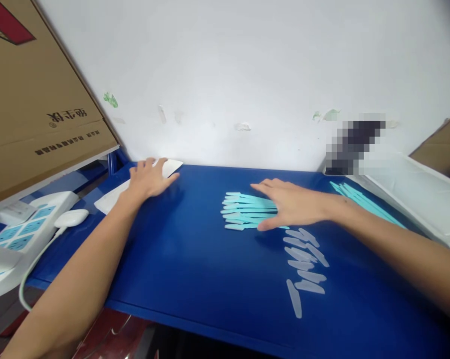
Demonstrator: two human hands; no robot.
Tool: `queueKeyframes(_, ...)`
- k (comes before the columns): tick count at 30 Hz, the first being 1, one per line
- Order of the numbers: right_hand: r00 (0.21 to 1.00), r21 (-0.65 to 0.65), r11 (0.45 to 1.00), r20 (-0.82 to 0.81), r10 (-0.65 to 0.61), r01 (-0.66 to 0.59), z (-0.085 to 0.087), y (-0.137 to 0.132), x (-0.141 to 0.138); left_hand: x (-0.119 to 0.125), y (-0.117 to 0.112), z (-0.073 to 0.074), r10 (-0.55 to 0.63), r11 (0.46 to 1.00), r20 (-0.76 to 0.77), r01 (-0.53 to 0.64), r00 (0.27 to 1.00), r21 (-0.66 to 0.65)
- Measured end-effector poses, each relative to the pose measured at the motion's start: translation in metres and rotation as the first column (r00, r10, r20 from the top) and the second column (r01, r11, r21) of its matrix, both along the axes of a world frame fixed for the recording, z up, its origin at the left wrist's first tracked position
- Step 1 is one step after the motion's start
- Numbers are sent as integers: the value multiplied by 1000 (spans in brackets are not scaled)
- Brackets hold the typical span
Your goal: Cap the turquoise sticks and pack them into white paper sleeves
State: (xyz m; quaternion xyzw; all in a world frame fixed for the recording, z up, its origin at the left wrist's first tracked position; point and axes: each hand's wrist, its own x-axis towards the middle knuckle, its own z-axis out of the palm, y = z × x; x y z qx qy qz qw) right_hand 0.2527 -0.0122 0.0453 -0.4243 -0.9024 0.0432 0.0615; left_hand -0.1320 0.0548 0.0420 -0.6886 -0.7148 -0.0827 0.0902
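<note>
My left hand (149,180) is at the far left of the blue table with its fingers apart, over a white sheet or flat bag (112,195). Whether it presses on the sheet I cannot tell. My right hand (290,202) hovers over or touches a row of slim turquoise eyebrow razors (247,205), thumb and fingers spread; their right ends are hidden beneath it. Nearer to me lie several loose frosted blade covers (303,259), one of them (294,299) a little apart. More turquoise razors (363,202) lie behind my right forearm.
The blue table (195,279) meets a white wall at the back. At right stands a translucent plastic bin (423,194) beside a pixelated dark object (354,147). At left are a white power strip (30,229), a plugged white cable (34,259) and a large cardboard box (41,89).
</note>
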Motion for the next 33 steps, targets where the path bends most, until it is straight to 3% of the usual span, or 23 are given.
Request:
queueKeyframes(3,996,-123,992,91,-1,12,10,8,-26,-36,7,-2,221,942,38,-203,975,-268)
queueKeyframes(6,977,-211,975,211,-28,74,20,16,-46,-47,11,-7,241,916,73,-202,968,-345)
queueKeyframes(9,946,-219,966,319,-63,138,25,19,-57,-41,11,-6,195,938,45,-173,980,-302)
queueKeyframes(13,926,-156,985,376,-11,75,19,15,-59,-36,4,7,158,962,59,-140,986,-235)
queueKeyframes(16,923,-119,992,384,18,30,9,12,-58,-32,-4,22,131,987,167,-113,977,-111)
queueKeyframes(18,921,-104,994,389,13,29,3,11,-57,-19,-10,30,20,998,344,-38,939,45)
queueKeyframes(19,921,-94,995,390,12,27,0,11,-57,-9,-12,33,-83,990,472,17,877,143)
queueKeyframes(20,921,-80,997,390,14,19,-2,10,-56,4,-15,33,-208,968,615,69,761,241)
queueKeyframes(22,923,-42,999,385,19,-3,-5,9,-53,32,-19,30,-388,922,856,129,343,366)
queueKeyframes(23,923,-23,1000,383,27,-20,-6,9,-51,46,-21,27,-373,925,917,125,139,358)
queueKeyframes(24,924,-10,999,381,42,-41,-6,8,-49,59,-23,22,-329,934,944,147,-5,326)
queueKeyframes(25,924,-6,998,378,62,-64,-6,8,-46,70,-25,17,-283,942,954,160,-100,296)
queueKeyframes(28,920,-25,991,368,131,-131,-4,6,-39,89,-30,3,-146,957,958,211,-246,200)
queueKeyframes(33,922,-5,979,336,195,-205,-7,4,-25,95,-39,-5,-10,960,921,255,-390,118)
